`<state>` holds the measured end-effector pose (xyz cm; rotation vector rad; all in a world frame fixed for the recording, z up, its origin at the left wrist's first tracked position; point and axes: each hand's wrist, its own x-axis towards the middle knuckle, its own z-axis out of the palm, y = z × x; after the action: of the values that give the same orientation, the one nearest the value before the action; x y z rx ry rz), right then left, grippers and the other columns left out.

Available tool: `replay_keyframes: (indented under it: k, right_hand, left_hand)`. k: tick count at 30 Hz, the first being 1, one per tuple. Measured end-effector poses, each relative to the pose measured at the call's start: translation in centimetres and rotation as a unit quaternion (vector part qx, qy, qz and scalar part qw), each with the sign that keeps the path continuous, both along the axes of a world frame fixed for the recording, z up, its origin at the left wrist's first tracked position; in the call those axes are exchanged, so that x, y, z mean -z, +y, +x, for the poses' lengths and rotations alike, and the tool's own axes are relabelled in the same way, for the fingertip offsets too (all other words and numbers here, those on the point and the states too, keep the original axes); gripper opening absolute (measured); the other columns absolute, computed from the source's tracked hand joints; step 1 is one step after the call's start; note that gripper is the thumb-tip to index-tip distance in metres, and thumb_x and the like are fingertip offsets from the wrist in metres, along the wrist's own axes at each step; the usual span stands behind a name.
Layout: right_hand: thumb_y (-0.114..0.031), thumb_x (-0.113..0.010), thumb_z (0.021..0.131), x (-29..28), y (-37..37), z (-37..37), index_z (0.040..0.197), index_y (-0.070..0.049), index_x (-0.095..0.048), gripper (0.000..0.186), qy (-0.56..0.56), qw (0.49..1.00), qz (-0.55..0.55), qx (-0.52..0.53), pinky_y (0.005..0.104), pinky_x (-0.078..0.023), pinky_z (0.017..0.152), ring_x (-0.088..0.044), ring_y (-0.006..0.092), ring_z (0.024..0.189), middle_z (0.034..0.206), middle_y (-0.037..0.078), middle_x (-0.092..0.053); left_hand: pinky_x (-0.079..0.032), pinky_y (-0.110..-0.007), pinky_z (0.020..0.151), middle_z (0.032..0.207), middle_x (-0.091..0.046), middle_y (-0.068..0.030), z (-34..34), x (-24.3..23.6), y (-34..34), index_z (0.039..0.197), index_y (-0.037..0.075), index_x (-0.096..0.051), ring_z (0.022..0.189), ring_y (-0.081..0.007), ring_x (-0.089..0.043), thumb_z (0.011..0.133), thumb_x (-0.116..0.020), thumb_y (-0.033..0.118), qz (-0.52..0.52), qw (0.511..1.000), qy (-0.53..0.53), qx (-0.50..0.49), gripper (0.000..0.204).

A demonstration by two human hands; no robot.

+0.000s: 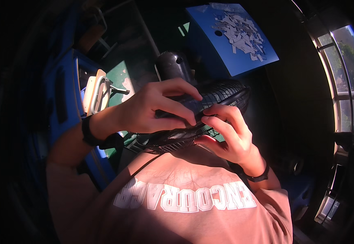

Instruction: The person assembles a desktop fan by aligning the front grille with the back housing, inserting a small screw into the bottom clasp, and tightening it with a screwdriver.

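Observation:
A black electric fan is in front of my chest, its round wire guard (pixel 230 91) tilted and seen nearly edge-on. Behind the guard rises the dark motor housing (pixel 172 67). My left hand (pixel 154 107) comes over the guard from the left, fingers bent and pressed on its rim near the middle. From the right, my right hand (pixel 232 134) pinches the same rim, thumb below and fingertips above. The fingertips of both hands almost meet there. Whether a small clip or other part lies between them is too dark to tell.
Beyond the fan, a blue table (pixel 242 65) carries a heap of white paper-like strips (pixel 240 34). At left stand a pale wooden-seated chair (pixel 97 91) and blue furniture (pixel 63 97). A thin black cord (pixel 146 164) runs below the guard. A bright window (pixel 348 61) is at right.

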<state>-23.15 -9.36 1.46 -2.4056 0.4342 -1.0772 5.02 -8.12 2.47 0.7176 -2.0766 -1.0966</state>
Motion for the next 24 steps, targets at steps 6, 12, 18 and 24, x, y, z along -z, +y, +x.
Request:
replay_keyframes:
  k: [6,12,18,24]
  right_hand:
    - [-0.004,-0.098,0.071,-0.3,0.5,0.3,0.114,0.007,-0.073,0.051,0.0,0.998,0.005,0.056,0.0369,-0.064,0.084,-0.075,0.0321,0.096,0.112,0.02,-0.072]
    - [-0.003,-0.092,0.073,0.4,0.2,-0.1,0.112,0.008,-0.073,0.045,-0.017,0.997,0.004,0.074,0.039,-0.063,0.08,-0.074,0.0342,0.095,0.113,0.021,-0.072]
    - [-0.006,-0.093,0.074,1.1,-0.1,-0.5,0.106,0.008,-0.074,0.04,-0.031,0.997,-0.025,0.064,0.0367,-0.06,0.071,-0.072,0.0317,0.085,0.111,0.022,-0.072]
    - [-0.006,-0.093,0.074,1.7,-0.5,0.0,0.105,0.008,-0.074,0.04,-0.065,0.994,-0.067,0.062,0.0348,-0.056,0.066,-0.069,0.0305,0.08,0.109,0.023,-0.071]
  left_hand:
    - [-0.057,-0.038,0.099,0.134,-0.066,-0.0163,-0.7,0.0,0.3,0.106,0.007,-0.083,0.116,-0.0298,-0.07,0.089,-0.08,0.0,-0.023,0.999,0.009,-0.024,0.019]
    - [-0.053,-0.051,0.112,0.126,-0.072,-0.011,-1.2,0.2,0.0,0.106,0.012,-0.084,0.125,-0.0381,-0.067,0.084,-0.085,0.002,-0.094,0.995,-0.005,-0.026,0.025]
    - [-0.055,-0.054,0.106,0.13,-0.073,-0.0099,-1.3,0.4,-0.2,0.112,0.015,-0.084,0.134,-0.0441,-0.063,0.082,-0.086,0.002,-0.1,0.995,-0.006,0.0,0.033]
    - [-0.056,-0.055,0.107,0.128,-0.074,-0.0108,-1.4,0.0,0.2,0.11,0.012,-0.082,0.134,-0.0466,-0.063,0.079,-0.084,-0.002,-0.102,0.994,-0.035,-0.002,0.035]
